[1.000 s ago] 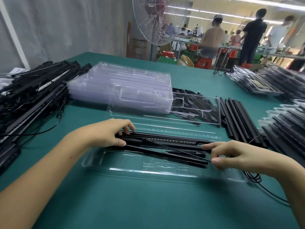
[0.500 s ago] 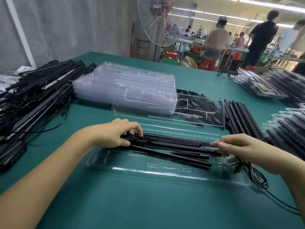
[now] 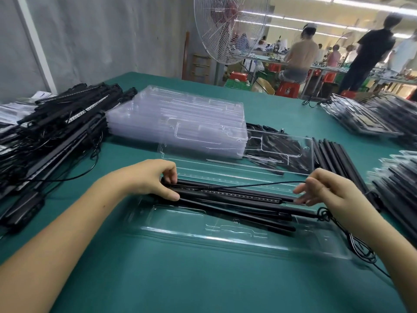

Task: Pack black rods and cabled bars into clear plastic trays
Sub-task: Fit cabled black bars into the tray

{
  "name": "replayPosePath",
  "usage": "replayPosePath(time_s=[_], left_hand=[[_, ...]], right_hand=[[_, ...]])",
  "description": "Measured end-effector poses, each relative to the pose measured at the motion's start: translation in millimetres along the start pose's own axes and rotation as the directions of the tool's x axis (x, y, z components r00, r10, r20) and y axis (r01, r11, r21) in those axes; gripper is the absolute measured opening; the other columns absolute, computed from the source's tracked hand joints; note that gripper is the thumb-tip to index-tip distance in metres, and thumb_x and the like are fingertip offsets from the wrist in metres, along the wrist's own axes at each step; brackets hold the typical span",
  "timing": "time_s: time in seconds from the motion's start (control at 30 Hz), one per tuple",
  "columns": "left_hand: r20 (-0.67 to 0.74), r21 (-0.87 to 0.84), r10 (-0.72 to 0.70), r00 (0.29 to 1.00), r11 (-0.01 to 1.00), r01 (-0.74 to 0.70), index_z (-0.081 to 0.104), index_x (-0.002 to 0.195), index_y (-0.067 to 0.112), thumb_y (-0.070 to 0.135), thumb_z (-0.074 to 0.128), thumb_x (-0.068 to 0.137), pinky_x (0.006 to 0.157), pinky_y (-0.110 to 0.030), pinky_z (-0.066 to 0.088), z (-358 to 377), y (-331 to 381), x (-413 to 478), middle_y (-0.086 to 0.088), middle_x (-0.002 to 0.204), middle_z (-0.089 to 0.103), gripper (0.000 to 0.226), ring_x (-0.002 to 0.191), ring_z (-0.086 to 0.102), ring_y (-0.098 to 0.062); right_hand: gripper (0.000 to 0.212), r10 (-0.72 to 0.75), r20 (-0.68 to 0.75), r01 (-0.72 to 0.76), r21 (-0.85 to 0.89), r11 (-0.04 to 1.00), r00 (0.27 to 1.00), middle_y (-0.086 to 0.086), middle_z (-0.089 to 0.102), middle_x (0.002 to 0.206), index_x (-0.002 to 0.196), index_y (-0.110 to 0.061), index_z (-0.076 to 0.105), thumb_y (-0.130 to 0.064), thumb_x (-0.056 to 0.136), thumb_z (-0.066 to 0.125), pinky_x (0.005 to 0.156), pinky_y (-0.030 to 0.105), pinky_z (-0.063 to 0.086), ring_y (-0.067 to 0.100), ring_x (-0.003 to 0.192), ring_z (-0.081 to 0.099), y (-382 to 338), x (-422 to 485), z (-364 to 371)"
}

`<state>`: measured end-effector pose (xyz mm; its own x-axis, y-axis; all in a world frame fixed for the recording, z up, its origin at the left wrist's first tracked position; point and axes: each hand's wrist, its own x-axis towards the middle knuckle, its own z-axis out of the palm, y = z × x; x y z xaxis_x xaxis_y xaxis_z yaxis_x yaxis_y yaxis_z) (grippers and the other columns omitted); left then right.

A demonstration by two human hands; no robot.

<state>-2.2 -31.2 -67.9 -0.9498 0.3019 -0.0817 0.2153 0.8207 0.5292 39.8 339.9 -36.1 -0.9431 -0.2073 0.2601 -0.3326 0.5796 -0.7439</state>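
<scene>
A clear plastic tray (image 3: 187,233) lies in front of me on the green table, with several black rods (image 3: 237,213) and a cabled bar (image 3: 239,194) across its far half. My left hand (image 3: 153,179) grips the left ends of the bars, thumb in front and fingers curled over them. My right hand (image 3: 320,188) is at the right ends and pinches the thin black cable (image 3: 252,185), which stretches taut over the bars. The rest of the cable coils off the tray's right end (image 3: 358,245).
A stack of clear trays (image 3: 180,118) and a loose tray (image 3: 282,154) lie beyond. Cabled bars are piled at the left (image 3: 52,136); black rods (image 3: 334,154) and filled trays (image 3: 397,177) at the right. A fan (image 3: 230,28) and people stand behind.
My right hand has lifted off the bar ends and drawn the cable up and taut across the bars. My left hand has kept its hold on the left ends.
</scene>
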Motion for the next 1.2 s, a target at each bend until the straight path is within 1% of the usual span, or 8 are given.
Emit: replayPosePath(time_s=[0.17, 0.3, 0.47, 0.63, 0.77, 0.93, 1.1, 1.2], left_hand=[[0.019, -0.007, 0.010, 1.000, 1.000, -0.010, 0.056, 0.080, 0.036, 0.043, 0.083, 0.065, 0.064, -0.022, 0.037, -1.1, -2.5, 1.9, 0.013, 0.090, 0.058, 0.031, 0.072, 0.047, -0.002], [0.032, -0.022, 0.007, 0.999, 1.000, -0.006, 0.057, 0.078, 0.036, 0.045, 0.083, 0.065, 0.061, -0.022, 0.037, -1.9, -2.5, 1.0, 0.015, 0.086, 0.058, 0.030, 0.065, 0.046, 0.002], [0.032, -0.007, 0.005, 0.999, 1.000, -0.005, 0.057, 0.078, 0.034, 0.045, 0.082, 0.064, 0.061, -0.022, 0.036, -2.1, -1.3, 0.2, 0.016, 0.080, 0.057, 0.031, 0.067, 0.048, -0.001], [0.035, 0.009, 0.011, 0.999, 1.000, -0.012, 0.057, 0.082, 0.036, 0.048, 0.081, 0.066, 0.062, -0.021, 0.038, -2.9, -1.4, -0.7, 0.014, 0.090, 0.057, 0.031, 0.071, 0.048, -0.002], [0.087, 0.036, 0.051, 0.995, 0.998, -0.055, 0.056, 0.092, 0.046, 0.046, 0.082, 0.065, 0.066, -0.013, 0.037, -5.9, -1.0, -4.2, 0.013, 0.099, 0.052, 0.038, 0.078, 0.046, 0.000], [0.062, 0.006, 0.090, 0.994, 0.996, -0.091, 0.061, 0.088, 0.049, 0.039, 0.084, 0.065, 0.074, -0.023, 0.045, -7.1, 2.1, -5.5, 0.017, 0.097, 0.056, 0.034, 0.085, 0.053, -0.008], [0.002, -0.044, 0.124, 0.992, 0.991, -0.124, 0.072, 0.086, 0.045, 0.039, 0.079, 0.073, 0.064, -0.006, 0.039, -9.5, 0.4, -5.4, 0.023, 0.084, 0.066, 0.016, 0.080, 0.057, 0.004], [-0.034, -0.065, 0.120, 0.992, 0.990, -0.122, 0.074, 0.082, 0.041, 0.039, 0.069, 0.082, 0.066, -0.006, 0.040, -10.3, -3.4, -4.0, 0.027, 0.081, 0.068, 0.005, 0.079, 0.061, 0.008]], right_hand=[[0.031, -0.089, -0.008, 0.089, 0.045, 0.995, 0.996, 0.004, 0.068, 0.070, 0.077, -0.003, 0.058, -0.031, 0.084, 0.047, 0.049, 0.021, 0.047, 0.012, 0.052, 0.060, -1.1, -0.5, -2.7], [0.021, -0.102, -0.035, 0.097, -0.126, 0.987, 0.994, -0.003, 0.063, 0.061, 0.070, -0.014, 0.062, -0.027, 0.084, 0.054, 0.046, 0.013, 0.038, 0.006, 0.046, 0.048, 6.3, -0.2, -6.4], [0.013, -0.016, 0.073, 0.035, -0.259, 0.965, 0.997, -0.002, 0.064, 0.059, 0.066, -0.027, 0.069, -0.032, 0.077, 0.064, 0.044, 0.009, 0.036, 0.003, 0.045, 0.049, 6.0, -5.5, -14.5], [0.015, 0.057, 0.155, -0.005, -0.316, 0.949, 0.986, 0.001, 0.062, 0.056, 0.067, -0.023, 0.069, -0.025, 0.082, 0.068, 0.046, 0.010, 0.036, 0.002, 0.045, 0.047, 4.3, -6.9, -13.2], [0.010, -0.018, 0.088, 0.034, -0.181, 0.983, 0.996, 0.009, 0.059, 0.060, 0.070, -0.017, 0.069, -0.019, 0.080, 0.069, 0.045, 0.011, 0.032, 0.003, 0.046, 0.043, -7.6, -10.0, -14.7], [0.009, -0.089, -0.030, 0.091, 0.051, 0.995, 0.996, -0.003, 0.059, 0.057, 0.078, -0.015, 0.067, -0.023, 0.076, 0.063, 0.045, 0.008, 0.034, 0.000, 0.047, 0.044, -33.5, -7.6, -15.3], [0.008, -0.074, -0.071, 0.080, 0.090, 0.993, 0.995, -0.004, 0.058, 0.056, 0.083, -0.016, 0.065, -0.010, 0.085, 0.060, 0.044, 0.014, 0.038, 0.003, 0.048, 0.045, -36.6, 6.2, -13.9], [0.009, 0.008, -0.018, -0.006, 0.073, 0.997, 1.000, -0.003, 0.062, 0.058, 0.085, -0.013, 0.068, -0.007, 0.087, 0.060, 0.045, 0.014, 0.043, 0.001, 0.047, 0.050, -25.4, 18.3, -17.6]])
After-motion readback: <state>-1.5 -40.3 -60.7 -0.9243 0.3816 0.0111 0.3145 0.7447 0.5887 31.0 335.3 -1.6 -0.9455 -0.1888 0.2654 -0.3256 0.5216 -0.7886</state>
